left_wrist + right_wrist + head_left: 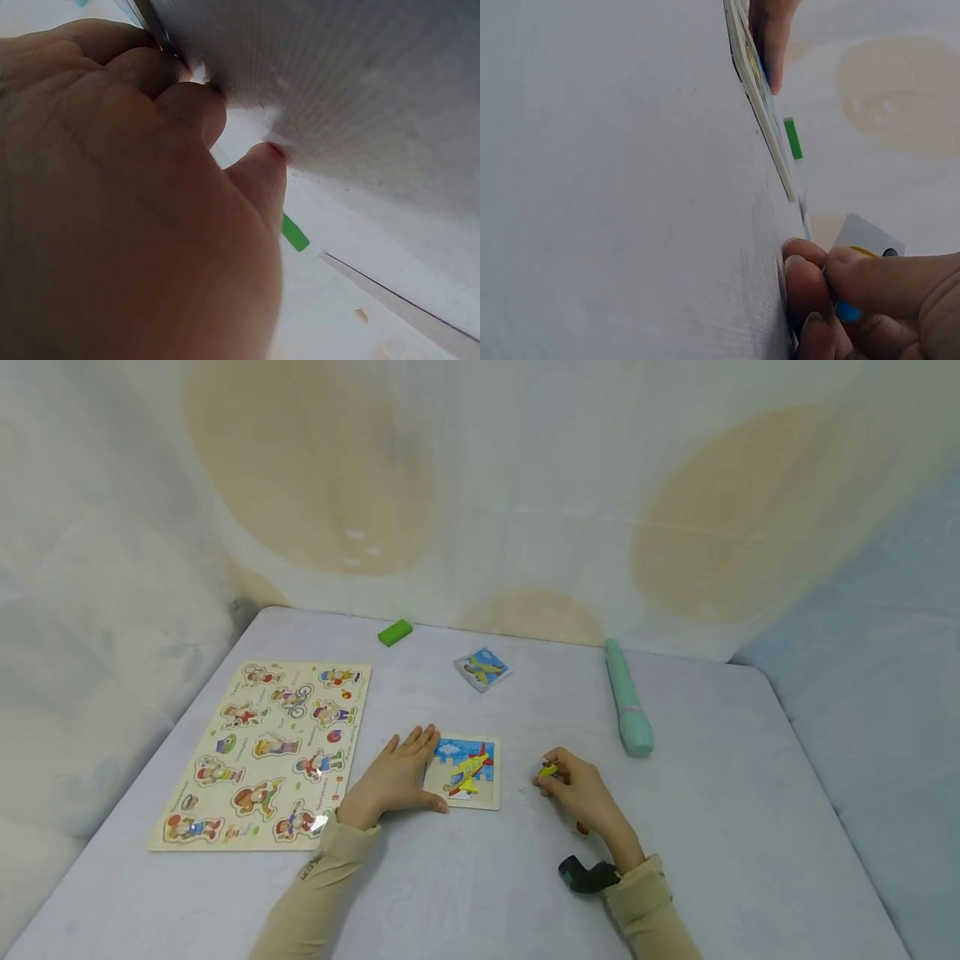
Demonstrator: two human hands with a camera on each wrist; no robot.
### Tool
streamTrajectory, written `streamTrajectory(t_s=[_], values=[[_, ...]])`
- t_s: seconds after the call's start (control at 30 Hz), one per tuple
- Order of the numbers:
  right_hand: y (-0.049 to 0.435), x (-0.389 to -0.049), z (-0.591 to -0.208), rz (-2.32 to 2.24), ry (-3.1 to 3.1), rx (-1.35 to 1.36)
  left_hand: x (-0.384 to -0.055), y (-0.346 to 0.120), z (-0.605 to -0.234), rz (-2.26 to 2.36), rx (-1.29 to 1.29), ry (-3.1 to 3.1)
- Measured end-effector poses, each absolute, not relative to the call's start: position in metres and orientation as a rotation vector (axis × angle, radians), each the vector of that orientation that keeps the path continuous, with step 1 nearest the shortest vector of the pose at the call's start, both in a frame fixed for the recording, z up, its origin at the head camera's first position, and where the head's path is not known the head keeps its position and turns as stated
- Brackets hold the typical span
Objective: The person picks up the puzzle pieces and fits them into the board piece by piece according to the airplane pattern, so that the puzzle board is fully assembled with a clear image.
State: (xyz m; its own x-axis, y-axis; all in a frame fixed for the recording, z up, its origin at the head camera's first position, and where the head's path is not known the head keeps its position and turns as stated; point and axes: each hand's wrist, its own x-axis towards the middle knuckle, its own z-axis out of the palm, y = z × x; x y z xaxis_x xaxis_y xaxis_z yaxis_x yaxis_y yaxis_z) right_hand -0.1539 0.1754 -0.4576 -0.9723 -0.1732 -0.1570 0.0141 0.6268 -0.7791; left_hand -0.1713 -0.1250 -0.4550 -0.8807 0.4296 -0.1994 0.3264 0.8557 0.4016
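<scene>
A small square wooden jigsaw [489, 802] with a yellow airplane on blue sky lies flat on the table. My left hand [396, 783] rests along its left side, fingers spread and fairly straight, the thumb at the lower corner. A pale patch shows under the plane in the jigsaw. To its right, my right hand [581, 789] pinches a puzzle piece [549, 770] with yellow on it, low over the table. The right wrist view shows a blue part of this piece [847, 311] between thumb and fingers; the rest is hidden.
A large board with pictures of figures [285, 747] lies at the left. Farther back are a green block [395, 632] and an airplane picture card [483, 669]. A mint-green long case [628, 697] lies at the right. Something small and red [582, 828] peeks out beneath the right wrist.
</scene>
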Motion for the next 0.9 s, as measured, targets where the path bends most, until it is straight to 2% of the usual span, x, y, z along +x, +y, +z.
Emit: streamTrajectory(t_s=[0.23, 0.57, 0.9], values=[[0.174, -0.159, -0.459, -1.263, 2.603, -0.105, -0.171, -0.126, -0.452, 0.519, 0.571, 2.747], [0.163, -0.175, -0.451, -1.179, 2.678, -0.29, -0.17, -0.126, -0.456, 0.521, 0.556, 2.748], [0.148, -0.183, -0.445, -1.317, 2.579, -0.243, -0.171, -0.124, -0.453, 0.515, 0.579, 2.746]])
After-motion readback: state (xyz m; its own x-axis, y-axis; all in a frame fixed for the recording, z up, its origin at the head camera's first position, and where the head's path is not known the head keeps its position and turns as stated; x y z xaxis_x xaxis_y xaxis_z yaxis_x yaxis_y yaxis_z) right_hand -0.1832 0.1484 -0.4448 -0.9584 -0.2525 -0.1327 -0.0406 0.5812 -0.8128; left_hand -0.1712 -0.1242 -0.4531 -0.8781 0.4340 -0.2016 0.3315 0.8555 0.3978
